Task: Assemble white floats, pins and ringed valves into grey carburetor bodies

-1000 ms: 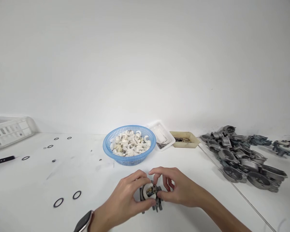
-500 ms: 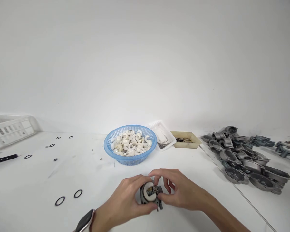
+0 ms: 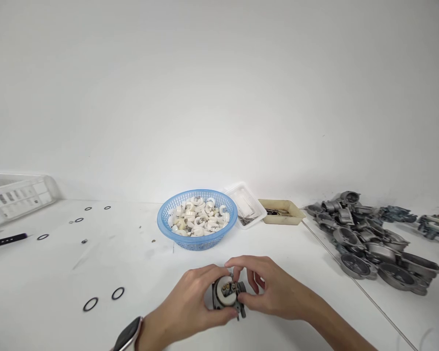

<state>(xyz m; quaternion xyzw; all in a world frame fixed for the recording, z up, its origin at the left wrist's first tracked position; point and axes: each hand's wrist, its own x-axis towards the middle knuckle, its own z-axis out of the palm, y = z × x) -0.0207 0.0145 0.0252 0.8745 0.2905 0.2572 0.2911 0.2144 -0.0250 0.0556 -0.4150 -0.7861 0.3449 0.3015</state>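
A small grey metal carburetor body (image 3: 242, 286) is held low over the white table, its open side facing up. Inside it lies a white plastic float (image 3: 224, 298), curved round brass jets (image 3: 227, 287). My left hand (image 3: 197, 297) wraps the body from the left, thumb along the near edge and fingers along the far edge. From the right, my right hand (image 3: 269, 287) pinches at the float's hinge side, with index finger and thumb touching the carburetor. Any small pin between those fingertips is too small to make out.
Beyond the hands stands a blue basket (image 3: 197, 242) of white floats. Behind it are a white tray (image 3: 258, 217) with thin pins and a beige tray (image 3: 296, 214). Metal carburetor parts (image 3: 380, 251) pile up at right. Black rings (image 3: 118, 293) and a white bin (image 3: 22, 197) are at left.
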